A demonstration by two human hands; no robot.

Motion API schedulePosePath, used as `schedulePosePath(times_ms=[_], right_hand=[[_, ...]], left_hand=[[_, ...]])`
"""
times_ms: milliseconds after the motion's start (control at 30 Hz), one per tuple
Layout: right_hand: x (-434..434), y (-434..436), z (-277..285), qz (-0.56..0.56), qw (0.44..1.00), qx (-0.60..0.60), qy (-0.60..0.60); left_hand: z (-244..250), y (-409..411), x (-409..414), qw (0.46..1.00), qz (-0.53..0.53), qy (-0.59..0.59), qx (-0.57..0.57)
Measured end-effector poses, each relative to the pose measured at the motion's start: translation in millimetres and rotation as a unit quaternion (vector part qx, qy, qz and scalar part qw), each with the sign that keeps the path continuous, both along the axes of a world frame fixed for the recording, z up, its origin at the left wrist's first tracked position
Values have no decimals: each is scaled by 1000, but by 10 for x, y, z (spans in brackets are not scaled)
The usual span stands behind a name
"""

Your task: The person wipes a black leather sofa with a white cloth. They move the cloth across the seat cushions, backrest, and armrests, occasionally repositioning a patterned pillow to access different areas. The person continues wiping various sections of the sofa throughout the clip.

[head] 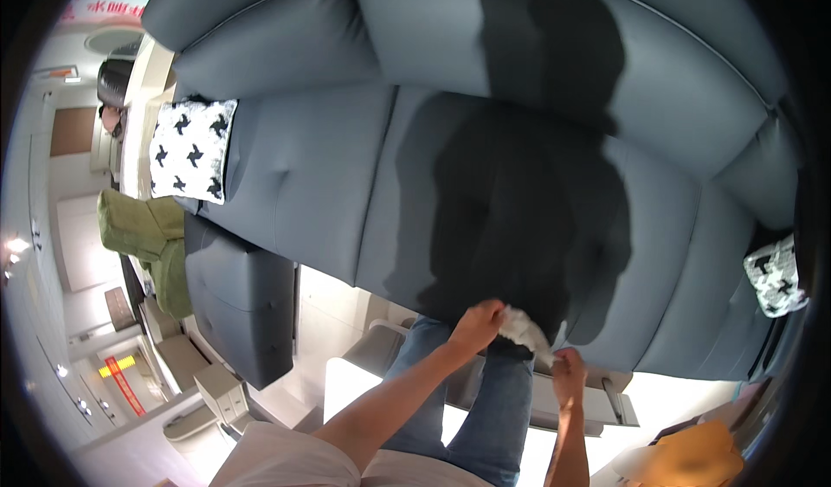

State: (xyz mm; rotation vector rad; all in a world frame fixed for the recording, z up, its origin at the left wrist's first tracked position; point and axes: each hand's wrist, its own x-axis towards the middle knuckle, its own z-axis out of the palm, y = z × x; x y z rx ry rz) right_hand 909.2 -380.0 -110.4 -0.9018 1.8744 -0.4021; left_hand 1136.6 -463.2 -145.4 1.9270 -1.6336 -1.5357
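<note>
A crumpled white cloth or tissue (527, 332) is stretched between my two hands, just over the front edge of a blue-grey upholstered sofa (311, 156). My left hand (479, 324) pinches one end of it. The other end is gripped by my right hand (569, 371), a little lower and to the right. Whether it is cloth or paper, I cannot tell. Below my hands are my jeans (493, 409), close against the seat front. A dark shadow of my head and body falls over the seat and backrest.
A patterned white cushion (191, 149) rests at the sofa's left end, another cushion (776, 276) at the right. A matching ottoman (240, 299) stands at the left, beside a green armchair (152, 240). Behind my legs is a low table (373, 350). Something orange (698, 454) sits lower right.
</note>
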Motion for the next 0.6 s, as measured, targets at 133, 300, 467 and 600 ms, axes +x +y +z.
schedulePosePath(times_ms=[133, 300, 467, 600], right_hand=[[70, -445, 29, -23, 999, -28, 26], [761, -1024, -290, 80, 990, -116, 15], [1954, -1194, -847, 228, 964, -126, -49], [2734, -856, -952, 513, 856, 55, -30]], left_hand=[[211, -596, 322, 993, 93, 39, -59], [-78, -1126, 1191, 983, 139, 24, -122], [-635, -912, 2410, 966, 230, -106, -44], [-778, 38, 3201, 945, 177, -224, 157]])
